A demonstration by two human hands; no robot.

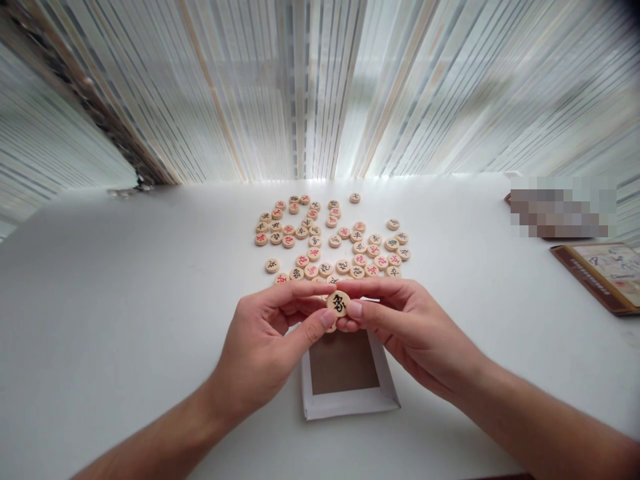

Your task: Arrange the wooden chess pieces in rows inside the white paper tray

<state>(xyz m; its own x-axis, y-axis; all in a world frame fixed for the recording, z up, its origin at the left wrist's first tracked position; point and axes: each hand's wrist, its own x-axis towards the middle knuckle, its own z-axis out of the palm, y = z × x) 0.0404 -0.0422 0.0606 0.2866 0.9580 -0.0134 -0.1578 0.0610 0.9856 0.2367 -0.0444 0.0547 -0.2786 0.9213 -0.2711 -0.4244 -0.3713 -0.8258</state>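
Between the fingertips of both hands is a round wooden Chinese chess piece [339,303] with a black character facing me. My left hand [273,330] pinches its left side with thumb and index finger. On the other side, my right hand [407,323] grips the same piece by thumb and fingers. Directly below lies a shallow white box [350,402] with a brown bottom, its far end partly hidden by my hands. Many more pieces [315,253], marked in red or black, lie spread on the table beyond my hands; the nearest ones are partly covered by my fingers.
A white table [150,300] carries everything. At the right edge lies a brown-bordered printed card or booklet [607,277], with another brown item [565,223], partly blurred out, behind it. Striped string curtains [240,93] hang along the table's far side.
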